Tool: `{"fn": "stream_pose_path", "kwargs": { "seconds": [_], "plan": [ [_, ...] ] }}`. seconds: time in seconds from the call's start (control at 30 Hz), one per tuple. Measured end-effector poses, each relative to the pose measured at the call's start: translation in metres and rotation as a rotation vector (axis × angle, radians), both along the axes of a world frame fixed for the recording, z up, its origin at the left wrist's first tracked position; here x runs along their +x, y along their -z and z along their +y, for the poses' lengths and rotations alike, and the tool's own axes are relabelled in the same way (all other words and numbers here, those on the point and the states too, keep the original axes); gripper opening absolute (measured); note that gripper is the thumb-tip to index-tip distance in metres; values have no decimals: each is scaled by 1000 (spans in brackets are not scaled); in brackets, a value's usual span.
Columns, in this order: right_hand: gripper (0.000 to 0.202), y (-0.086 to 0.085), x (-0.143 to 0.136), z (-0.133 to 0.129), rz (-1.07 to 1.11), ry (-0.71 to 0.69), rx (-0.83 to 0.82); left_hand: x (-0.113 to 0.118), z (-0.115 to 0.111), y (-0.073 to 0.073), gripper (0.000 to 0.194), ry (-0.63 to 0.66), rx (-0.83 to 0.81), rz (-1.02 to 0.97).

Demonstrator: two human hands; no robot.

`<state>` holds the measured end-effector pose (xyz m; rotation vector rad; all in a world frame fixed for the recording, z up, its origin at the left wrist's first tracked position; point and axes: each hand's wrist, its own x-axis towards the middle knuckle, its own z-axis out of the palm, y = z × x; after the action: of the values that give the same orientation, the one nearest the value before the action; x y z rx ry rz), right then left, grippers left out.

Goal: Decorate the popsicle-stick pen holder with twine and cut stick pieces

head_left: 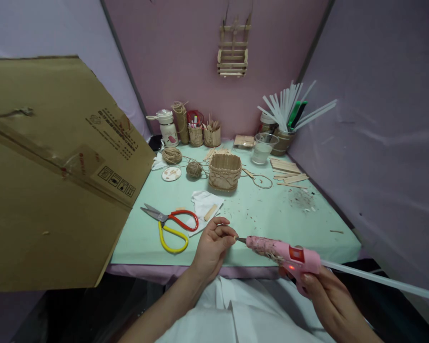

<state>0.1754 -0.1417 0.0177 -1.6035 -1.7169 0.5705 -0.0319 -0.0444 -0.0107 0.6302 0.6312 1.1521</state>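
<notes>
My right hand (325,290) is wrapped round the handle of a pink glue gun (286,252), which has a lit red light and a long clear glue stick out of its back. The gun's metal nozzle points left and meets the fingertips of my left hand (216,240). Thumb and forefinger of that hand are pinched on something small and pale, too small to name. Beyond the hands lies a white tissue (203,202) with a short wooden piece (210,212) on it. A woven-looking wooden basket (224,174) stands farther back.
Scissors (160,216) with red and yellow handles lie left of my left hand. A large cardboard sheet (57,190) fills the left side. Twine balls (194,169), a clear cup (262,152), wooden sticks (286,166) and a holder of glue sticks (282,143) stand or lie farther back.
</notes>
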Motion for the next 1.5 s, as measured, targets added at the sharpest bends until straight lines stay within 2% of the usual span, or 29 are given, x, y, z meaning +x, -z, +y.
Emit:
{"fn": "stream_pose_path", "kwargs": {
  "seconds": [0.8,1.07,1.37,1.5],
  "plan": [
    [40,6,5,-1,-79,6,18,0,0,1,40,-9,-15,27],
    [41,-1,0,-1,-20,-4,-6,0,0,2,39,-6,-9,16],
    [38,-8,-2,1,-37,-18,51,2,0,1,39,-18,-5,28],
    [40,-8,0,0,-32,-18,-10,1,0,0,39,-17,-5,42]
  ]
}}
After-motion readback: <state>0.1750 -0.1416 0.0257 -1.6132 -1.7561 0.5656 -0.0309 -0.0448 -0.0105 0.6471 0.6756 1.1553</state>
